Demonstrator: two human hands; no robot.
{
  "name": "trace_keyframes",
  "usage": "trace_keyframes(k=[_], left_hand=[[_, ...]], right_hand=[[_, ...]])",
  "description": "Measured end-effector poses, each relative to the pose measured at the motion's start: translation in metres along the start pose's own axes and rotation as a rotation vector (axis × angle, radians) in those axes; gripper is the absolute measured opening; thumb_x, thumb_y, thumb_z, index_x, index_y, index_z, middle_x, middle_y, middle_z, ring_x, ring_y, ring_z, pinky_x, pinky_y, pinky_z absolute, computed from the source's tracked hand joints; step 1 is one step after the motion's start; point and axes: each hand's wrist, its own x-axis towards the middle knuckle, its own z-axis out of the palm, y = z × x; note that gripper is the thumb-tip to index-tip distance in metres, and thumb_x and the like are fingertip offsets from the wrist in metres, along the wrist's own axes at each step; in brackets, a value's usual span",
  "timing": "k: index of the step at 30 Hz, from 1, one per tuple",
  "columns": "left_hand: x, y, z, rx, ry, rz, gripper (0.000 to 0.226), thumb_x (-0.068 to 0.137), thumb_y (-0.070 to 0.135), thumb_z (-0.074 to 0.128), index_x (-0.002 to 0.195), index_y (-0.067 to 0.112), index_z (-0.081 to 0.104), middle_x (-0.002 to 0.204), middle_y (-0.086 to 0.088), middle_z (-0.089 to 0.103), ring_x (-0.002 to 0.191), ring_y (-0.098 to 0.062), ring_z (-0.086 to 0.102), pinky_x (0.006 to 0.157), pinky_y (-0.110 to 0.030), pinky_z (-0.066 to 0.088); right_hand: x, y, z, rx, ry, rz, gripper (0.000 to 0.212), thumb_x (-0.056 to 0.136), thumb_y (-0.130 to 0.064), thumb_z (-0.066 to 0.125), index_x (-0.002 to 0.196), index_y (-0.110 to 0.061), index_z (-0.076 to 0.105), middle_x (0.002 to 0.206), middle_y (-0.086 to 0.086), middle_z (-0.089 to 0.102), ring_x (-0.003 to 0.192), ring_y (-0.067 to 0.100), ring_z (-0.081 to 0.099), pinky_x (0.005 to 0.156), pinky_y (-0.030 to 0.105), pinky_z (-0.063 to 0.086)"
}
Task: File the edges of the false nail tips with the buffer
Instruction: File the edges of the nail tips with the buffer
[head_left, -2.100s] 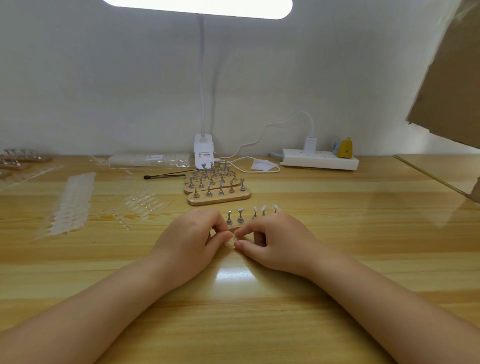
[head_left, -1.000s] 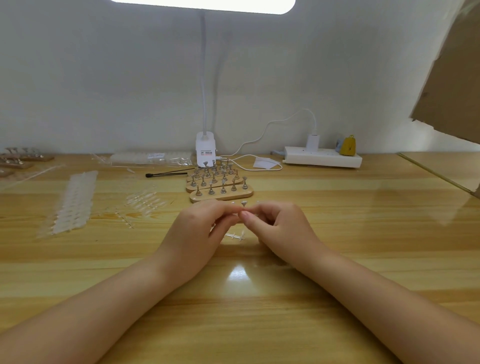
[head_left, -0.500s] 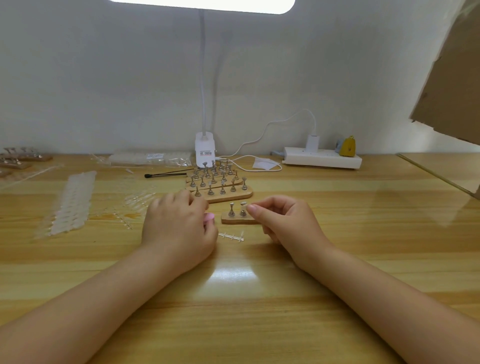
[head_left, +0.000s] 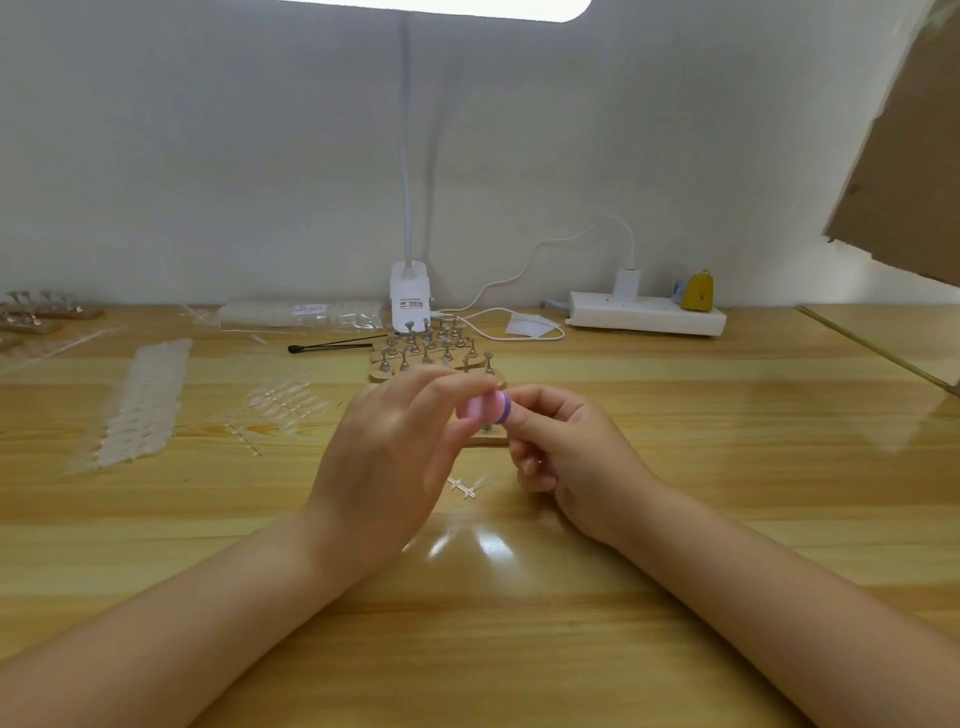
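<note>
My left hand (head_left: 387, 457) is raised over the table and pinches a small pink and purple buffer (head_left: 488, 407) between thumb and fingertips. My right hand (head_left: 563, 452) sits just right of it, fingers curled, its forefinger tip touching the buffer's purple end. Whether it holds a nail tip I cannot tell. Behind the hands a small wooden nail stand (head_left: 488, 440) lies on the table, mostly hidden. A clear plastic nail sprue (head_left: 462, 487) lies on the table between my hands.
Wooden stands with metal pegs (head_left: 431, 351) sit behind. Sheets of clear nail tips (head_left: 137, 402) and loose tips (head_left: 285, 397) lie at left. A black brush (head_left: 332, 345), lamp base (head_left: 410, 296), power strip (head_left: 647, 313) and cardboard (head_left: 904, 156) stand further back.
My left hand lifted off the table with the pink buffer and brought it to the right hand. The right hand rose from the small stand to meet it.
</note>
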Motion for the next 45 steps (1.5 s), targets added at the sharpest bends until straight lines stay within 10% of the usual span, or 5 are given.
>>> trace_keyframes(k=[5,15,45], left_hand=[[-0.002,-0.009,0.0,0.152,-0.087,-0.127,0.02,0.09,0.015,0.064,0.11,0.015,0.066,0.098,-0.001,0.066,0.076,-0.025,0.063,0.07,-0.042,0.044],[-0.002,-0.007,-0.002,0.164,-0.064,-0.025,0.024,0.092,0.024,0.055,0.112,0.031,0.044,0.101,0.001,0.067,0.084,-0.024,0.065,0.071,-0.038,0.042],[0.0,-0.007,-0.002,-0.012,0.04,-0.049,0.02,0.095,0.025,0.058,0.114,0.02,0.059,0.1,0.008,0.071,0.075,-0.007,0.063,0.072,-0.043,0.048]], right_hand=[[0.002,-0.004,-0.004,0.035,-0.077,0.046,0.016,0.073,-0.024,0.067,0.085,-0.014,0.064,0.052,-0.004,0.045,0.043,0.005,0.035,0.037,0.015,0.026],[0.001,-0.005,-0.002,0.021,-0.096,0.046,0.015,0.076,-0.024,0.063,0.087,-0.014,0.059,0.054,-0.004,0.044,0.044,0.006,0.033,0.039,0.016,0.023],[-0.001,-0.006,-0.001,0.023,-0.136,0.017,0.014,0.078,-0.023,0.063,0.088,-0.014,0.06,0.055,-0.004,0.042,0.045,0.005,0.034,0.037,0.014,0.025]])
